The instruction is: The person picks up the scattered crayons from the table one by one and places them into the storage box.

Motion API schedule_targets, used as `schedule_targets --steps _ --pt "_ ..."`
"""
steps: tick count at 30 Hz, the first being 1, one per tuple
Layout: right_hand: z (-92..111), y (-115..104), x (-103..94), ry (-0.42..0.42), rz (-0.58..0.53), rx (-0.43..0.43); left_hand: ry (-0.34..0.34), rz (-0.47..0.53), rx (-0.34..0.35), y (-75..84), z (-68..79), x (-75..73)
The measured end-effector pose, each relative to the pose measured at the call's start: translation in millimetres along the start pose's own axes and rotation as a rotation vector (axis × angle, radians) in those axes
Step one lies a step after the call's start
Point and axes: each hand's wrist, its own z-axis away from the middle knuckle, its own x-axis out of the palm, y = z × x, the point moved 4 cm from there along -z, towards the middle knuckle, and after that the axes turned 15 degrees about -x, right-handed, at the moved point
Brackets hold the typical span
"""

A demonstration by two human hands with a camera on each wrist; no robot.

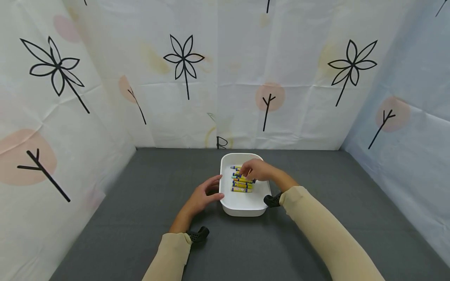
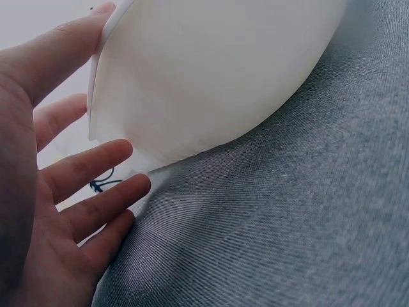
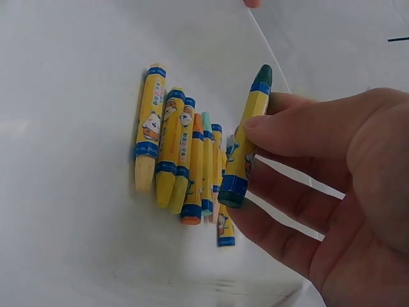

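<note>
My right hand (image 1: 259, 170) is over a white tray (image 1: 243, 203), pinching a dark green oil pastel (image 3: 243, 148) between thumb and fingers. Its yellow and blue wrapper shows in the right wrist view, with the dark green tip pointing up. Beneath it in the tray, several oil pastels lie side by side, among them a pale one (image 3: 151, 121), a yellow one (image 3: 170, 147), an orange one (image 3: 193, 173) and a mint one (image 3: 207, 167). At the tray's left side, my left hand (image 1: 200, 198) touches the rim with its thumb, the fingers extended and spread along the outer wall.
The tray stands on a dark grey tabletop (image 1: 168, 171). White patterned cloth walls (image 1: 239, 58) enclose the table at the back and on both sides. Black wrist devices sit at both cuffs, the right one (image 1: 272, 200) close to the tray's right rim.
</note>
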Motion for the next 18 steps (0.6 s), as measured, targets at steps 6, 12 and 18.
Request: schedule_targets --steps 6,12,18 --pt "-2.0 -1.4 6.0 -0.033 0.002 0.003 0.000 0.008 0.006 -0.1 1.0 -0.4" --pt "-2.8 -2.2 7.9 -0.038 0.011 -0.007 -0.003 0.012 0.007 -0.6 0.6 -0.7" --pt "-2.6 -0.8 8.5 -0.026 0.004 -0.008 -0.024 0.005 0.003 3.2 2.6 -0.4"
